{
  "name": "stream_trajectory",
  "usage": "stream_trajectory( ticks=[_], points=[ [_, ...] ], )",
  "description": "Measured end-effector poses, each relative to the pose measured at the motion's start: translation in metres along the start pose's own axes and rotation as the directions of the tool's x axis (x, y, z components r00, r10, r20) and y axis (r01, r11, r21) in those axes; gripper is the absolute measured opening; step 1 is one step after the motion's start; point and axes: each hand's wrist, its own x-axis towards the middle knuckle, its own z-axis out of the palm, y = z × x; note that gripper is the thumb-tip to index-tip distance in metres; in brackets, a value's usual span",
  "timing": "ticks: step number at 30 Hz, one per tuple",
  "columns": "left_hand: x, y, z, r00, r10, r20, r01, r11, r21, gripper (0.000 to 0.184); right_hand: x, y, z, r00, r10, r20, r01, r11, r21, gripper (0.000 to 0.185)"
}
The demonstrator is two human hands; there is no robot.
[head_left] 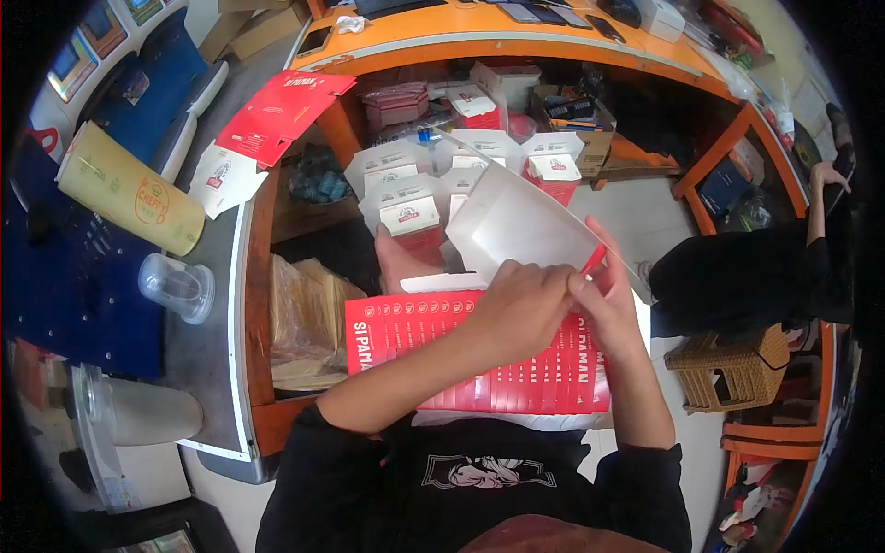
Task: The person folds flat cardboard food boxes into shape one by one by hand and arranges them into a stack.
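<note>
A partly folded carton (521,221), white inside with a red outer face, stands tilted above my lap. My left hand (527,309) is closed at the carton's near edge, its fingers bunched against the other hand. My right hand (610,290) is closed around a red folded edge at the carton's right corner. Under both forearms lies a row of overlapping flat red cartons (502,378) with white lettering. Several boxes with red sides and white tops stand on the floor beyond, among them a front box (412,221). The exact pinch of the fingers is partly hidden.
At left, a grey-topped table (221,323) carries a yellow tumbler (134,189), a clear bottle (175,286) and flat red cartons (277,115). An orange desk (433,37) stands ahead. A person in black (737,276) is at right near a woven basket (728,373).
</note>
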Motion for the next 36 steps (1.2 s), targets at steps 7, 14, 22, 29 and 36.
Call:
stream_trajectory(
  ticks=[7, 14, 22, 29, 36],
  points=[
    [-0.013, -0.032, -0.026, 0.819, -0.021, -0.573, 0.141, 0.976, 0.166, 0.050, -0.006, 0.010, -0.028, 0.992, 0.088, -0.089, -0.077, 0.989, 0.123, 0.064],
    [0.001, -0.052, -0.050, 0.770, -0.611, -0.183, 0.522, 0.769, -0.370, 0.039, -0.020, 0.009, -0.035, 0.990, 0.129, -0.060, -0.110, 0.959, 0.262, 0.063],
    [0.007, -0.058, -0.064, 0.832, -0.483, 0.271, 0.453, 0.311, -0.836, 0.058, -0.029, -0.001, -0.041, 0.996, 0.032, -0.082, -0.032, 0.999, -0.010, 0.072],
    [0.009, -0.079, -0.039, 0.986, 0.155, 0.058, 0.058, 0.002, -0.998, 0.103, -0.033, -0.004, -0.059, 0.968, 0.251, -0.032, -0.195, 0.822, 0.535, 0.063],
    [0.034, -0.035, -0.003, 0.955, -0.227, -0.192, -0.155, 0.169, -0.973, 0.067, -0.048, -0.015, -0.039, 0.936, 0.318, 0.152, -0.348, 0.759, 0.550, 0.072]
  ],
)
